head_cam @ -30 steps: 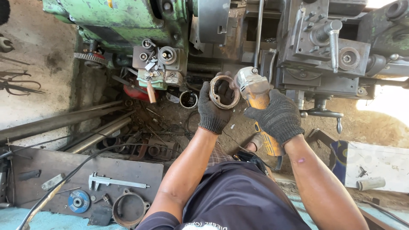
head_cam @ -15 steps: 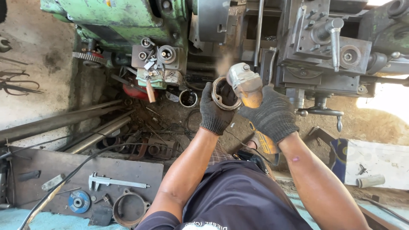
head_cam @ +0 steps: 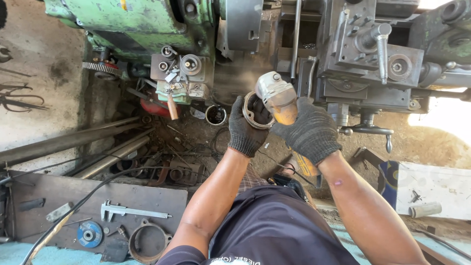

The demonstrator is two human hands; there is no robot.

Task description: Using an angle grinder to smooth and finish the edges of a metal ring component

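Since 0.5 s ago the grinder head has swung further over the ring, so its front now covers the ring's right edge, and both hands have stayed close together at chest height. The right hand (head_cam: 308, 132), in a dark knit glove, is clenched around the yellow body of the angle grinder (head_cam: 280, 100), whose grey head points up and left. The left hand (head_cam: 245, 130), gloved the same way, grips the metal ring (head_cam: 255, 112) from below and the left, fingers curled over its rim, with the ring touching the grinder head. Behind them stands the dark grey lathe carriage (head_cam: 373, 64) with its handles, and to the left the green machine body (head_cam: 137, 24). Below the left forearm, scrap metal and a black cable lie on the dirt floor. Further down on a dark board (head_cam: 59, 196) lie 1 caliper (head_cam: 128, 211), 1 blue grinding disc (head_cam: 89, 234) and 1 rusty ring (head_cam: 148, 241).
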